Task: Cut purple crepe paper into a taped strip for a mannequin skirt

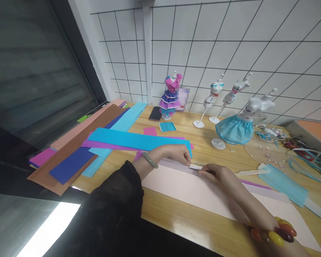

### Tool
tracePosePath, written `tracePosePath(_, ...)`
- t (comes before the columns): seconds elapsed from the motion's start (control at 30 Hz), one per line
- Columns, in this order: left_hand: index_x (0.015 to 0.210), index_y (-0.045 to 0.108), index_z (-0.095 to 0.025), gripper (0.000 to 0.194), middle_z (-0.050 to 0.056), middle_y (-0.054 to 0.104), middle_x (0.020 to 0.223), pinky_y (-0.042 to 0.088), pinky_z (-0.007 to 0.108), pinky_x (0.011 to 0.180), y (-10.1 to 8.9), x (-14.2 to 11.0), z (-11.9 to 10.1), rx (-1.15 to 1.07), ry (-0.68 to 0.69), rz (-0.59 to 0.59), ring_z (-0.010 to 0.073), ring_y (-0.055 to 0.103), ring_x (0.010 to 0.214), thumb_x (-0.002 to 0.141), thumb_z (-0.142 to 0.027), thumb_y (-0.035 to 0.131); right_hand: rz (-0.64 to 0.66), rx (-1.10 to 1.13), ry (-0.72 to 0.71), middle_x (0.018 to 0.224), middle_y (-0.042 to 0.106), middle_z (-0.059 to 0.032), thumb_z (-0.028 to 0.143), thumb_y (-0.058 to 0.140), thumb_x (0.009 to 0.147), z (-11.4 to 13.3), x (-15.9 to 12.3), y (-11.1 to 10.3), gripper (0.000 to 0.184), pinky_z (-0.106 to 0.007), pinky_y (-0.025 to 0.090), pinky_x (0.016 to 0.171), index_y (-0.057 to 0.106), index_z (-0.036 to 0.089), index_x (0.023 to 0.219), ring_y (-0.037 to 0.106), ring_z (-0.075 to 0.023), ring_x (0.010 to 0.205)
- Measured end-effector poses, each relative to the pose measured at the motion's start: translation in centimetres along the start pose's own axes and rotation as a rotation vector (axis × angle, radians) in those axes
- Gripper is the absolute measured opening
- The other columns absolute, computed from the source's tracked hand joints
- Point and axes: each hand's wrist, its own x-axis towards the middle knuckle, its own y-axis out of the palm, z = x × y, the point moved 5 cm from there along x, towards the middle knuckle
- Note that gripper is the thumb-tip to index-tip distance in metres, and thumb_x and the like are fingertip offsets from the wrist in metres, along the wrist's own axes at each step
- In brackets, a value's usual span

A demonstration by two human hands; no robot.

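A long pale pink paper sheet [176, 182] lies along the table's front, with a greyish-lilac band along its far edge. My left hand [175, 153], a green bangle at its wrist, is closed with fingertips pinched down at that far edge. Close to its right, my right hand [216, 173] is closed around a thin dark pointed tool [194, 169]; most of it is hidden in the fingers, so its kind is unclear. The tip points toward my left fingertips, over a narrow white strip. Purple paper [256, 184] shows behind the sheet.
Blue paper strips [139, 139] and a brown strip [69, 146] pile at left. Behind stand a phone [155, 113], a small dressed mannequin [169, 98], two slim mannequins and one in a blue skirt [237, 128]. Light-blue paper [283, 184] and loose trimmings [270, 134] lie right.
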Motion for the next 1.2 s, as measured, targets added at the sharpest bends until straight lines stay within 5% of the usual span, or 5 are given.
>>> tracePosePath(0.6, 0.076, 0.070, -0.017, 0.020, 0.000, 0.066, 0.071, 0.039, 0.024, 0.059, -0.7, 0.0, 1.1, -0.049, 0.029, 0.089, 0.0126, 0.055, 0.066, 0.062, -0.031, 0.065, 0.067, -0.015, -0.010, 0.087, 0.071, -0.0046, 0.060, 0.046, 0.080, 1.2, 1.3, 0.6, 0.040, -0.032, 0.043, 0.066, 0.066, 0.025, 0.083, 0.063, -0.0236, 0.077)
tracePosePath(1.2, 0.079, 0.069, -0.018, 0.022, -0.001, 0.067, 0.079, 0.041, 0.024, 0.062, -1.2, -0.7, 1.1, 0.006, -0.021, 0.143, 0.0120, 0.056, 0.069, 0.062, -0.032, 0.065, 0.021, -0.011, -0.050, 0.076, 0.070, -0.0032, 0.061, 0.046, 0.079, 0.8, 1.2, 1.0, 0.043, -0.027, 0.044, 0.059, 0.067, 0.024, 0.080, 0.062, -0.0196, 0.067)
